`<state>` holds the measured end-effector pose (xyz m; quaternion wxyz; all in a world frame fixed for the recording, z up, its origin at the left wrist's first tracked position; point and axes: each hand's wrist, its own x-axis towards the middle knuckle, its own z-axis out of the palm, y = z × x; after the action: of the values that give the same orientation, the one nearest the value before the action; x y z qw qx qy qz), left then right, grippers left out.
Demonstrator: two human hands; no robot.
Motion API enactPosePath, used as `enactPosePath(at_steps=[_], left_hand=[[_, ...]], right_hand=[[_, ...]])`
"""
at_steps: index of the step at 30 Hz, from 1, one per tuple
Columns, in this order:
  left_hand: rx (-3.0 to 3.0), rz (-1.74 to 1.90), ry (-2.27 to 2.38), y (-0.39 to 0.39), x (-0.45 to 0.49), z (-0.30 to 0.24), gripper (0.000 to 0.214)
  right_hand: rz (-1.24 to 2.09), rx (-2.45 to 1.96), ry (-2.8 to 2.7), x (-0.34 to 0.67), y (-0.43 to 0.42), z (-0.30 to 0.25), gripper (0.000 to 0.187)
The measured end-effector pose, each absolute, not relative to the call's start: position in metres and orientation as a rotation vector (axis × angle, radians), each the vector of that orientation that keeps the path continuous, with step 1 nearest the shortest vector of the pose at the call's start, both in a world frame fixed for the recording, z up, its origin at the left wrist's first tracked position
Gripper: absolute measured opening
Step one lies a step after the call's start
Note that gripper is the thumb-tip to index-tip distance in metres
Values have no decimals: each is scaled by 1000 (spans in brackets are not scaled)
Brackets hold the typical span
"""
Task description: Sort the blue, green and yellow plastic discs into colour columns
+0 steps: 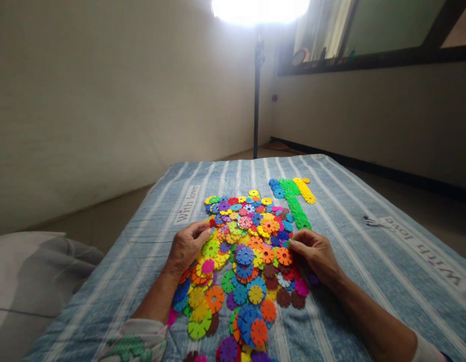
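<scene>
A pile of many-coloured plastic snowflake discs (244, 256) lies spread on a blue striped bedsheet (361, 251). My left hand (187, 246) rests on the left side of the pile, fingers curled and pinched over some yellow discs. My right hand (315, 254) lies at the pile's right edge, fingertips pinched on a small green disc (289, 243). Beyond the pile lies a joined strip of green discs (295, 203), with blue discs (276, 190) at its far left and a yellow row (305, 191) at its right.
A lamp stand (257, 100) rises behind the bed with a bright light (259, 9) at the top. A grey cushion (32, 276) sits at the left. A window sill (368, 58) runs along the right wall. The sheet bears "With love" print (187, 203).
</scene>
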<state>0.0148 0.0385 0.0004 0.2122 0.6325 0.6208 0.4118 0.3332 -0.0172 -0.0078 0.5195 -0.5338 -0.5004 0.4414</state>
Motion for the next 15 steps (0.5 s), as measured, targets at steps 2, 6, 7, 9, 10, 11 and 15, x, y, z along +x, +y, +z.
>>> enactPosePath(at_steps=[2, 6, 7, 9, 10, 11, 15], left_hand=[[1753, 1153, 1721, 38, 15, 1, 35], [1740, 1156, 1718, 38, 16, 1, 37], [1738, 1154, 1719, 38, 16, 1, 37], [1735, 1147, 1719, 38, 16, 1, 37], [1733, 1145, 1719, 38, 15, 1, 37], [1732, 1144, 1717, 38, 15, 1, 37], [1731, 1143, 1710, 37, 15, 1, 37]], right_hand=[[1063, -1281, -1192, 333, -17, -7, 42], [1088, -1268, -1175, 333, -17, -8, 40], [1095, -1263, -1172, 333, -17, -8, 40], [1109, -1255, -1168, 333, -17, -8, 38], [1113, -1254, -1169, 333, -17, -8, 38], [1114, -1256, -1170, 333, -17, -8, 39], [1074, -1269, -1189, 333, -18, -6, 42]])
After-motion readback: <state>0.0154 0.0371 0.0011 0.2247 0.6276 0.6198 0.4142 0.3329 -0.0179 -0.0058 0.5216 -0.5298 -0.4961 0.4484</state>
